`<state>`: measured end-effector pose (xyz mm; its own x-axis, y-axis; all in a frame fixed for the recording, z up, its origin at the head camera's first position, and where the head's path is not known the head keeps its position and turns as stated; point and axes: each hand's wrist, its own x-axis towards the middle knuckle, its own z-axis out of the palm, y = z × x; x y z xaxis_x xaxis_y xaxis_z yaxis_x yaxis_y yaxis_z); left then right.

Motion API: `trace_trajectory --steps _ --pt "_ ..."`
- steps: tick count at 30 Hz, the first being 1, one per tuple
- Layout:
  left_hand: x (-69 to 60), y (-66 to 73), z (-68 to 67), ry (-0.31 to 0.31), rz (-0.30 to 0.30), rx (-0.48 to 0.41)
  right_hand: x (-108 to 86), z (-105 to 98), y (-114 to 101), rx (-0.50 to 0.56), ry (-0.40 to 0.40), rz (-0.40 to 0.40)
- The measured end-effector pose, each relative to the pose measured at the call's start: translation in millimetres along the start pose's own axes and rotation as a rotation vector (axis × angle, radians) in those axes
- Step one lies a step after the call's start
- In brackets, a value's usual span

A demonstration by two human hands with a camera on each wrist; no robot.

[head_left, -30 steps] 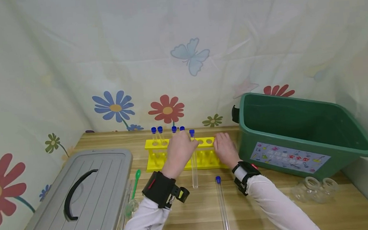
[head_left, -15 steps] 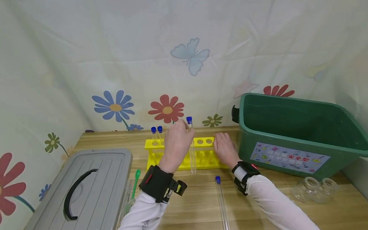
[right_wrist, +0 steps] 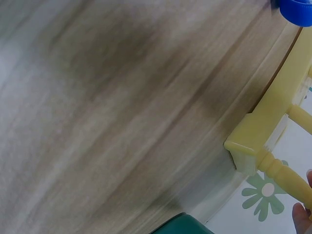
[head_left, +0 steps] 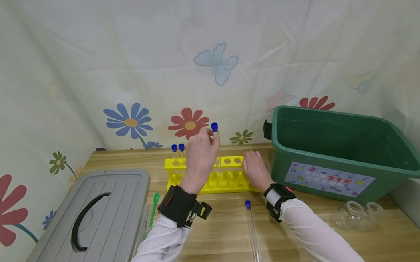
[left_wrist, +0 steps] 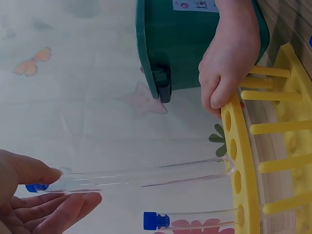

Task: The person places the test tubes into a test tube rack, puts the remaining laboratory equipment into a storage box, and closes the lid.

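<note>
My left hand (head_left: 201, 157) pinches a clear test tube (left_wrist: 122, 179) just below its blue cap (head_left: 214, 126). The tube stands nearly upright over the yellow test tube rack (head_left: 213, 187). Its rounded bottom meets a hole in the top bar; whether it has passed through I cannot tell. My right hand (head_left: 256, 170) grips the rack's right end, fingers curled over the top bar in the left wrist view. Two blue-capped tubes (head_left: 175, 153) show at the rack's left; my left hand hides part of the row. Another capped test tube (head_left: 253, 236) lies in front on the table.
A green bin (head_left: 341, 151) stands right of the rack, with small glass jars (head_left: 354, 215) before it. On the left lies a grey lid (head_left: 96, 226) with a black handle. Beside it is a green spoon (head_left: 155, 210), partly behind my left sleeve.
My left hand has raised the test tube and carried it back from in front of the rack to above its holes. The right hand has stayed on the rack's end.
</note>
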<state>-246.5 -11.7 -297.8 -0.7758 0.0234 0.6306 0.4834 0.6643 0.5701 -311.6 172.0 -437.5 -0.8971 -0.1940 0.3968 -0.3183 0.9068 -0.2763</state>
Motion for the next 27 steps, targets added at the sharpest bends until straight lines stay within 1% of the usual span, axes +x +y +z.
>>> trace_trajectory --steps 5,13,21,27 --pt "0.6 -0.2 0.5 0.026 0.033 0.009 0.0 1.0 0.4 0.004 0.004 -0.003" --pt "-1.0 -3.4 3.6 0.054 0.054 0.010 -0.5 -0.9 -0.2 0.001 -0.010 0.003" --pt "-5.0 -10.4 10.3 0.061 0.076 0.034 -0.4 -1.6 -0.6 0.000 -0.025 0.016" --pt "-6.1 -13.8 13.9 0.058 0.073 0.023 -1.2 -1.5 -0.1 0.001 -0.018 0.009"
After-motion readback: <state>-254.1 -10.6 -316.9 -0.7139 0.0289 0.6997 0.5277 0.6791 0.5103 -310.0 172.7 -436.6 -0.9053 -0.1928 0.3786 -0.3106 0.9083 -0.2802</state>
